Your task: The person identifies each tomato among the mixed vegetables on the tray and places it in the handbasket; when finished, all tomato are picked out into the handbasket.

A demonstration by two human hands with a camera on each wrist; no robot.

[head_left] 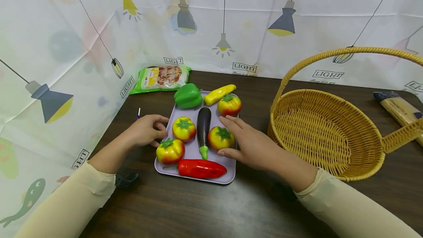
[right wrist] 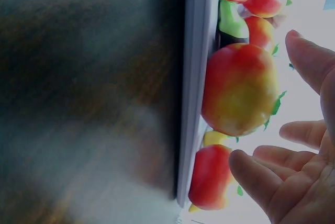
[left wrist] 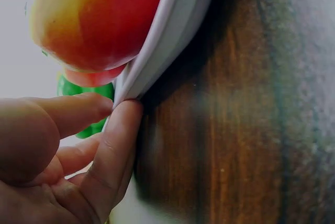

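Observation:
A lilac tray (head_left: 191,110) holds several toy vegetables. My left hand (head_left: 147,130) is at its left edge, thumb and fingers pinching the tray rim (left wrist: 137,77) in the left wrist view. Spread with fingers extended, my right hand (head_left: 251,144) hovers over the tray's right side, beside a red-yellow tomato (head_left: 220,139). A second tomato (head_left: 229,105) lies just beyond its fingertips. An eggplant (head_left: 204,124) runs down the middle, with two more tomatoes, one of them (head_left: 184,129), to its left. Across the near end lies a red chili pepper (head_left: 202,168).
At the tray's far end sit a green bell pepper (head_left: 188,96) and a long yellow vegetable (head_left: 219,94). A wicker basket (head_left: 330,172) with a tall handle stands to the right. Behind are a green food packet (head_left: 162,79) and, far right, a pasta packet (head_left: 398,109).

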